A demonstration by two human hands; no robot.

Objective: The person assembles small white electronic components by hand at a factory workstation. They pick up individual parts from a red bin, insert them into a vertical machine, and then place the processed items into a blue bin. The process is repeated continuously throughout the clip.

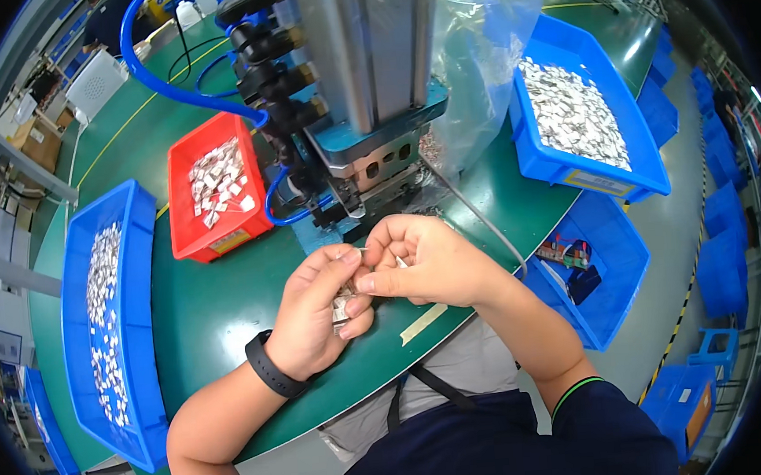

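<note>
My two hands meet in front of the press-like machine (pixel 384 167), fingertips almost touching. My left hand (pixel 311 313), with a black band on its wrist, is closed around several small white-and-silver parts (pixel 340 311), which show between the curled fingers. A thin small piece sits at its thumb and forefinger tips, close to the right fingertips. My right hand (pixel 439 260) is closed too, thumb and forefinger bent toward the left hand. A bit of a small whitish part (pixel 402 261) shows among its fingers; most of it is hidden.
A red bin (pixel 189 246) and a long blue bin (pixel 147 342) of small parts stand on the left. Another full blue bin (pixel 552 165) is at right, above a lower blue bin (pixel 622 278) with assorted items. A thin metal rod (pixel 476 209), clear plastic and blue hoses (pixel 143 64) surround the machine.
</note>
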